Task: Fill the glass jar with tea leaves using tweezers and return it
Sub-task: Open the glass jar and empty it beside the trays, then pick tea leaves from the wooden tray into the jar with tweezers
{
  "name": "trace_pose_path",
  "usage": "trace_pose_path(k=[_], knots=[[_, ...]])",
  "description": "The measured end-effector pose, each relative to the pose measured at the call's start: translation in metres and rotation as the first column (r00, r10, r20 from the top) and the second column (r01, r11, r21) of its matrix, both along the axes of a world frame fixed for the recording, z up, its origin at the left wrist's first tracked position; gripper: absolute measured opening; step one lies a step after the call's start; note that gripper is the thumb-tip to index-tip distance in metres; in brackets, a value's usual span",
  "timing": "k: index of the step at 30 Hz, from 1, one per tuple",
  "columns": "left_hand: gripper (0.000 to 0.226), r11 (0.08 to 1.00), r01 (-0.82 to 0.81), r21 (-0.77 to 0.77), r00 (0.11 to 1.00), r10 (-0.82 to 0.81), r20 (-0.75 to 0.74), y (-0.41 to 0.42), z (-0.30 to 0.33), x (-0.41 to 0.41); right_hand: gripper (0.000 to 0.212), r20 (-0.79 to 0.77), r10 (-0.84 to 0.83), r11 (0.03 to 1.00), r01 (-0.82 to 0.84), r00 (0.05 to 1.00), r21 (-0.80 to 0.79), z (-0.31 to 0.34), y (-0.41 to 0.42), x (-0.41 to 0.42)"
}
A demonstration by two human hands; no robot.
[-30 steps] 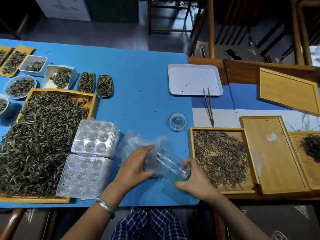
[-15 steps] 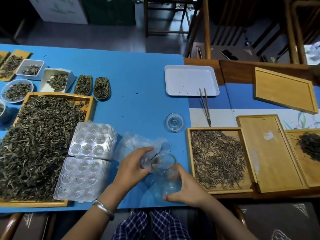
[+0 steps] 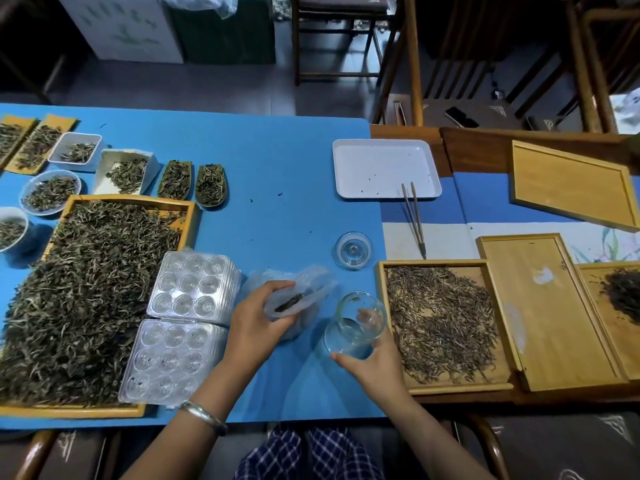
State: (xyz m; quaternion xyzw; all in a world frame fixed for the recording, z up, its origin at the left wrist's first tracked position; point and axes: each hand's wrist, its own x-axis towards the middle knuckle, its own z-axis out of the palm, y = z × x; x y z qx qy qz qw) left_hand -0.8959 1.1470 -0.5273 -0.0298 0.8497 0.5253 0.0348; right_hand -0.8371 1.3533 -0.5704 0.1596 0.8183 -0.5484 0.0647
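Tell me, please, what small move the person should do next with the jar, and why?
Probably set the glass jar upright on the blue mat beside the tray of thin tea leaves, then free the right hand for the tweezers. The jar looks nearly empty, its lid is off, the tweezers lie untouched, and the left hand holds a plastic bag.

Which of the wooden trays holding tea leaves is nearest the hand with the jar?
The small wooden tray of thin brown leaves, directly beside the right hand gripping the glass jar. The large tray lies beyond the left hand.
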Motion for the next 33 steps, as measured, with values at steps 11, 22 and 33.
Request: trace_pose_path(k=[11,22,33], knots=[[0.029,0.990,-0.096,0.108,0.995,0.097,-0.004,-0.008,0.002,-0.003,0.073,-0.073,-0.029,0.996,0.035,0.997,0.087,-0.026,-0.002,-0.015],[0.023,0.982,-0.077,0.170,0.997,0.076,0.017,-0.021,0.023,-0.007,0.055,0.145,0.049,0.987,-0.071,0.988,0.147,0.003,-0.015,0.052],[0.017,0.967,-0.034,0.253,0.997,0.050,-0.054,-0.058,0.067,-0.014,0.066,0.038,0.304,0.952,-0.305,0.952,0.021,0.061,-0.080,-0.019]])
